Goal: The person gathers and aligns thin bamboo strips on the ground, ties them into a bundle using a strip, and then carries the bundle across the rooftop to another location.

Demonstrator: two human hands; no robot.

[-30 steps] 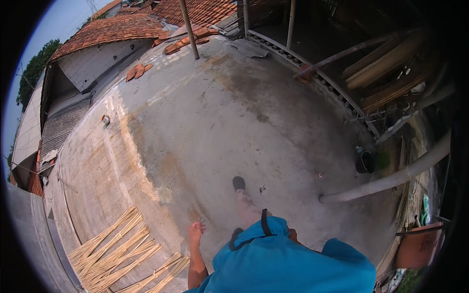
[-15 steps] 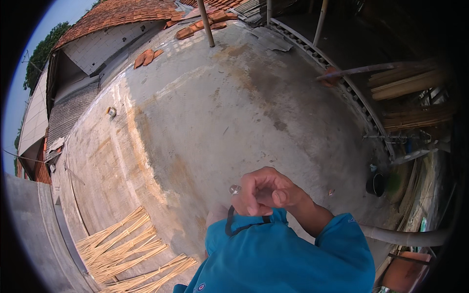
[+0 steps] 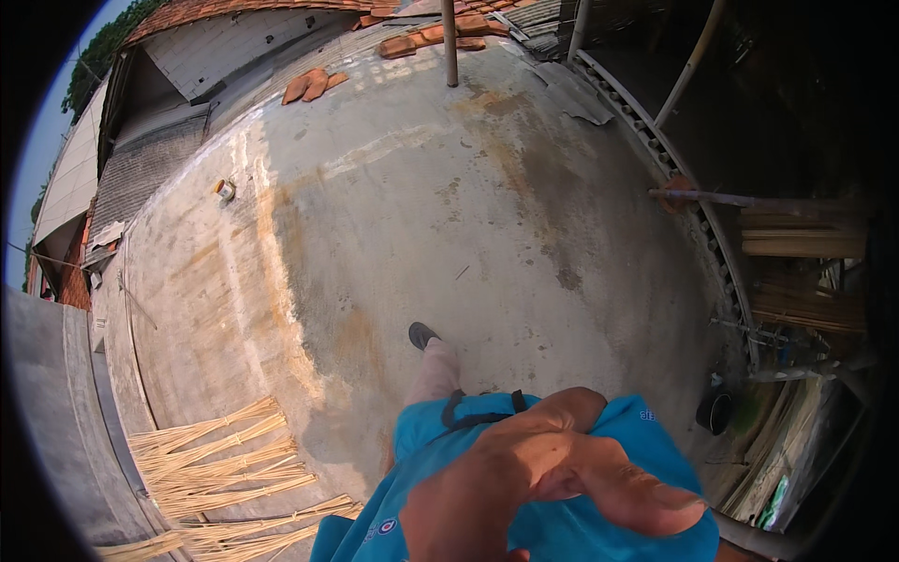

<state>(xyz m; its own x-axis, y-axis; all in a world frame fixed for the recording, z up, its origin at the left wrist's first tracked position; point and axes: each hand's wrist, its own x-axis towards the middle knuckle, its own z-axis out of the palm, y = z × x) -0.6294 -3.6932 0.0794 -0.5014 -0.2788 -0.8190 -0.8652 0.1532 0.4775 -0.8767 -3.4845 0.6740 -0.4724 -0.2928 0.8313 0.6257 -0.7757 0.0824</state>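
Observation:
Large and close to the lower edge is my left hand (image 3: 524, 473), raised in front of my blue shirt (image 3: 609, 529). Its thumb stretches to the right, apart from the rest of the hand, and nothing shows in its grasp. The other fingers are mostly hidden or in shadow. Behind it lies my right sleeve (image 3: 641, 412); my right hand cannot be made out. Beyond the shirt hem, one dark shoe (image 3: 423, 334) stands on the grey concrete surface (image 3: 412, 244).
Bundles of thin pale sticks (image 3: 225, 450) lie at lower left. A small tin (image 3: 225, 190) stands farther left. Loose roof tiles (image 3: 314, 85) and an upright pole (image 3: 449, 47) are at the far side. A black bucket (image 3: 714, 410) and stacked bamboo strips (image 3: 805, 234) are on the right.
My right hand, bent at the wrist over my waist, has gone out of sight. My left hand has come up into view. My shoe now shows, and the view has shifted slightly.

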